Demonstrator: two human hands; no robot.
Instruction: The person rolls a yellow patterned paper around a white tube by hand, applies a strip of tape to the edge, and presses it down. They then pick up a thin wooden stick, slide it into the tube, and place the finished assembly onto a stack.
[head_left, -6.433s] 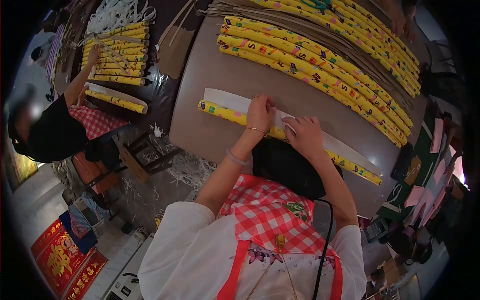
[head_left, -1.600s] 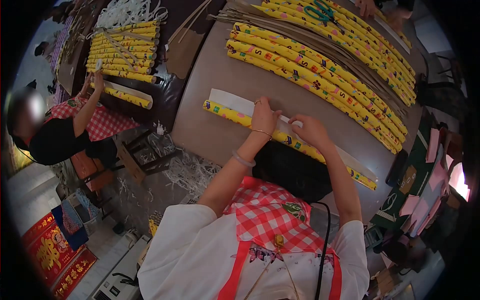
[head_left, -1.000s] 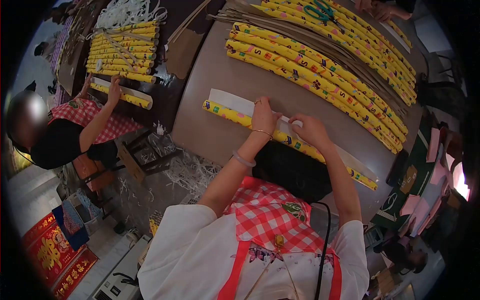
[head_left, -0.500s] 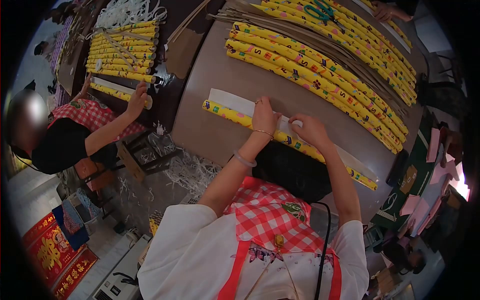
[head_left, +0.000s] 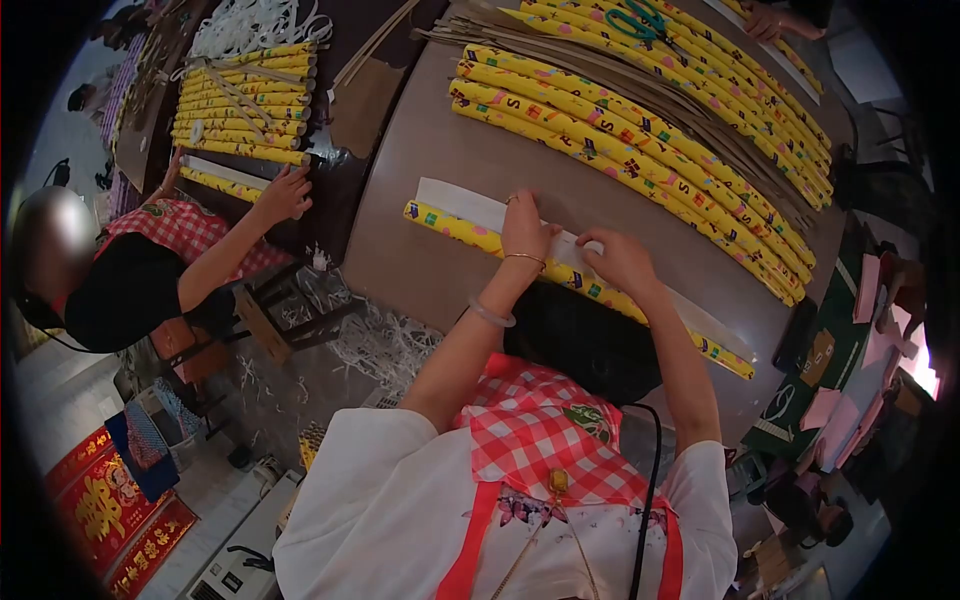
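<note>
A yellow patterned roll of wrapping paper (head_left: 455,228) lies across the table in front of me, its white inner side turned up as a loose flap (head_left: 460,198) along the far edge. My left hand (head_left: 528,230) rests over the roll near its middle, fingers curled down onto the white flap. Just to the right, my right hand (head_left: 620,262) has thumb and fingers bent together at the same flap. Both hands are closed on the paper; the exact grip under the left fingers is hidden.
Beyond the hands lie several finished yellow rolls (head_left: 640,160), with brown paper strips (head_left: 560,70) and green-handled scissors (head_left: 637,20) among them. At the left, a co-worker (head_left: 140,270) handles another roll beside a stack (head_left: 245,100). Paper scraps (head_left: 375,345) litter the floor.
My two hands have hardly moved on the roll. The co-worker's nearer hand has shifted slightly to the right, with its fingers more spread.
</note>
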